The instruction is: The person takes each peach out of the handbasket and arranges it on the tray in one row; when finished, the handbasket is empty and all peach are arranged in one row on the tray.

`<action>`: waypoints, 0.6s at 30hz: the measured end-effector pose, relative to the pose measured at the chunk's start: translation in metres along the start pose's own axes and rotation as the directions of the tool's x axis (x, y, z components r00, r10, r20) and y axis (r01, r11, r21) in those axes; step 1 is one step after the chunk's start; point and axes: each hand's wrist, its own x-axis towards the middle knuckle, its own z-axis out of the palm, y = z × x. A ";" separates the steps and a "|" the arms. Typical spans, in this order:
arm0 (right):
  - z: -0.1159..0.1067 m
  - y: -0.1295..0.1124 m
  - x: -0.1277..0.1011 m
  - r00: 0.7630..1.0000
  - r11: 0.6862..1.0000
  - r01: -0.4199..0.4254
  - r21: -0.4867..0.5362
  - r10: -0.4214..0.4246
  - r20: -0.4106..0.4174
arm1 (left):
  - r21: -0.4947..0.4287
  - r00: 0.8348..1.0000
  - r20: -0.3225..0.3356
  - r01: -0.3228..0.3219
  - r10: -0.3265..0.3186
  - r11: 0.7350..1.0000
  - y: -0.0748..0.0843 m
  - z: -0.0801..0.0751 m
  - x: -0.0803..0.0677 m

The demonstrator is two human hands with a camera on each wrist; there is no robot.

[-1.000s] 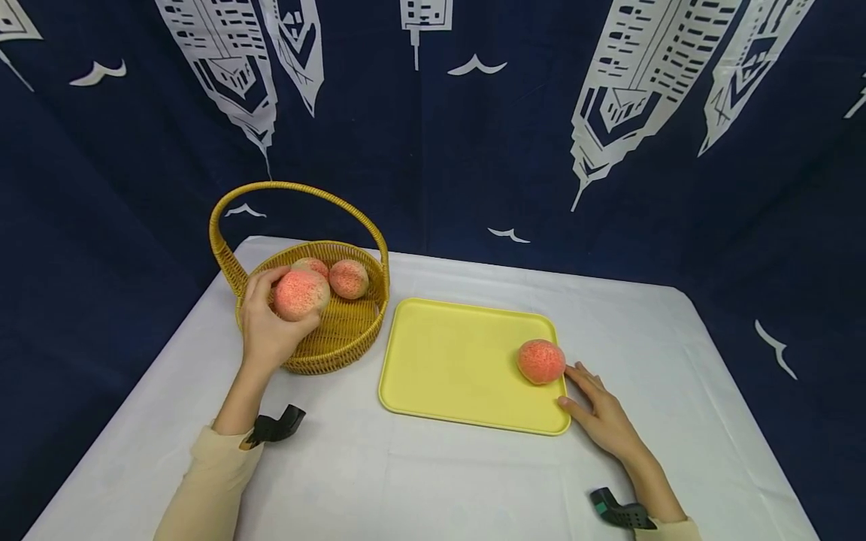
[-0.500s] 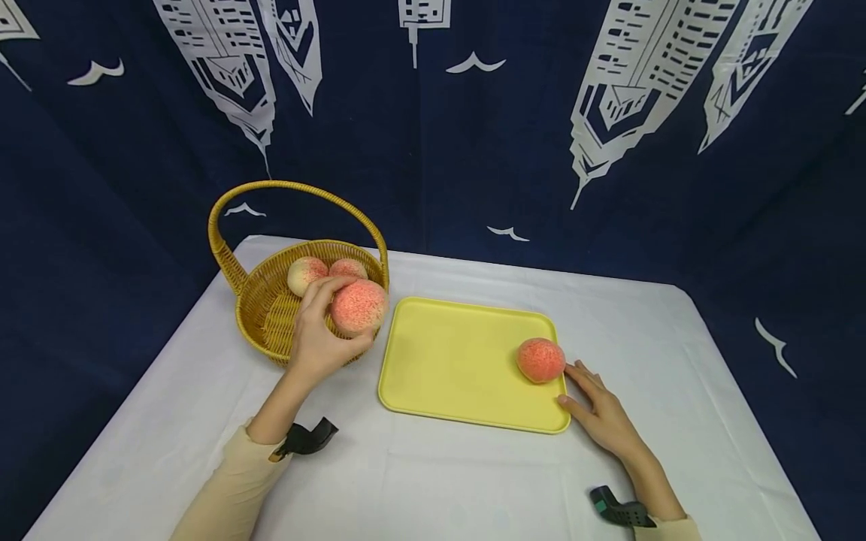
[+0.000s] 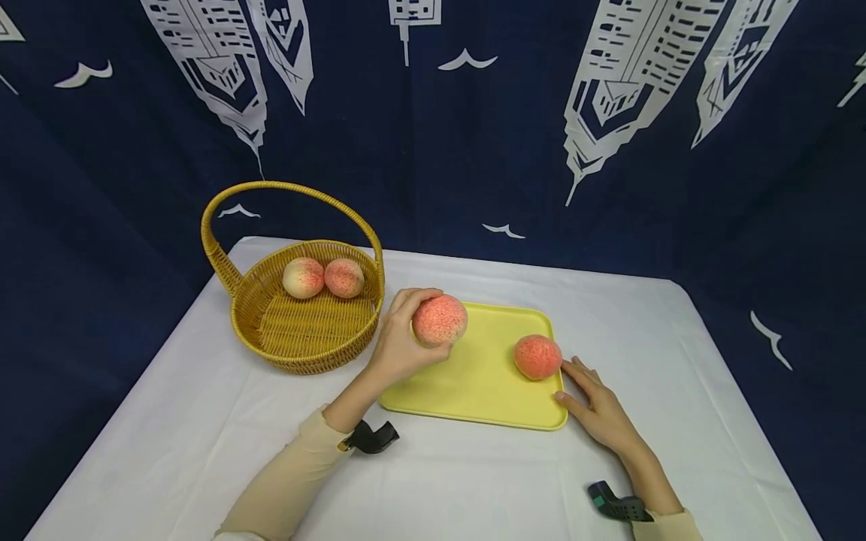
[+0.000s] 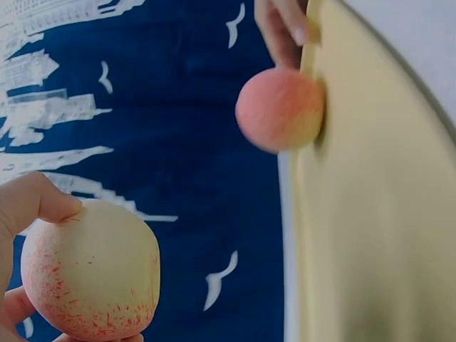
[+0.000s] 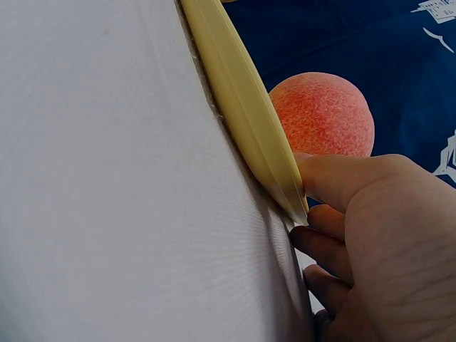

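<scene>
Nearest to me, on the white cloth-covered table [image 3: 467, 481], my right hand [image 3: 602, 413] rests at the right edge of the shallow yellow rectangular tray [image 3: 467, 406], thumb touching the rim and the other fingers stretched out, apart from the thumb and gripping nothing round. That rim looks smooth and stiff, likely plastic, so a light touch there should be enough to steady it. Farther in, my left hand [image 3: 406, 342] holds a round pink-and-cream speckled peach [image 3: 440, 321] raised above the tray's left part, the thumb pinching from the near side and the fingers curled round the far side. Its matte, grainy skin makes me judge it an imitation, light and slightly yielding, with good grip; I would keep hold at its widest girth and squeeze gently, since pressing hard might dent it. A rounder-looking coral-pink peach [image 3: 537, 357] lies on the tray near the right rim, just beside my right forefinger; whether they touch I cannot tell. Being round, it could roll if the tray tipped. Farthest on the table, the golden-brown woven basket [image 3: 307, 364] with its tall arched handle holds two cream-and-pink peaches [image 3: 303, 278] side by side, best lifted from above by their sides.
</scene>
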 end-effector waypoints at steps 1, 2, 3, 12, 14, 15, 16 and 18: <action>0.000 0.000 0.000 1.000 1.000 0.004 0.000 -0.004 -0.001 | -0.006 1.000 0.010 0.008 -0.008 1.000 0.000 0.006 0.001; 0.000 0.000 0.001 1.000 1.000 0.008 0.000 -0.008 -0.004 | -0.015 1.000 0.024 0.017 -0.016 1.000 -0.001 0.013 0.002; 0.000 0.000 0.001 1.000 1.000 0.010 0.001 -0.010 -0.005 | -0.019 0.999 0.036 0.026 -0.025 0.999 -0.002 0.019 0.003; 0.000 0.000 0.000 1.000 1.000 0.000 0.001 0.000 0.002 | -0.026 0.984 0.118 0.140 -0.136 0.990 -0.014 0.070 0.004; 0.000 -0.001 0.000 1.000 1.000 0.003 0.005 -0.003 0.002 | -0.013 0.978 0.124 0.173 -0.170 0.985 -0.016 0.080 0.004; -0.001 -0.001 0.000 1.000 1.000 0.004 0.007 -0.004 0.001 | -0.002 0.975 0.125 0.186 -0.185 0.982 -0.017 0.084 0.003; -0.001 -0.001 -0.001 1.000 1.000 0.003 0.010 -0.003 0.003 | 0.008 0.972 0.127 0.200 -0.200 0.980 -0.019 0.088 0.003; -0.001 -0.001 -0.001 1.000 1.000 -0.008 0.018 0.007 0.011 | 0.025 0.965 0.128 0.226 -0.228 0.974 -0.021 0.096 0.002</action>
